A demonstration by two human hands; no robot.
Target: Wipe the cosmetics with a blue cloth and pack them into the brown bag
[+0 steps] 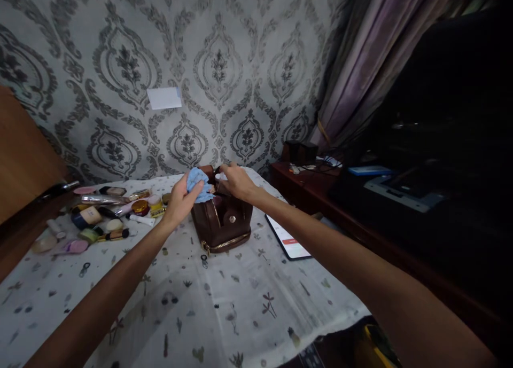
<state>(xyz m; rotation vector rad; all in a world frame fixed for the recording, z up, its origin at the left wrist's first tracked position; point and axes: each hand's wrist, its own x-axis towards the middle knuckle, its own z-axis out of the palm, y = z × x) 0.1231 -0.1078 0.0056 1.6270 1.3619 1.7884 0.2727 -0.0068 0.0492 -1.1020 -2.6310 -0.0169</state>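
Observation:
A dark brown makeup bag with gold zips and a snap button stands upright on the cloth-covered table, its top open. Bunched in my left hand is a light blue cloth, held at the left side of the bag's opening. My right hand is at the right side of the opening, its fingers curled down and closed. Something small and whitish shows beneath those fingertips, but its kind is unclear. The inside of the bag is mostly hidden.
Several cosmetics, including a beige-filled bottle and a red-gold jar, lie at the left on a patterned tablecloth. A tablet lies right of the bag. Further right is a dark red desk with cables. Patterned wall stands behind.

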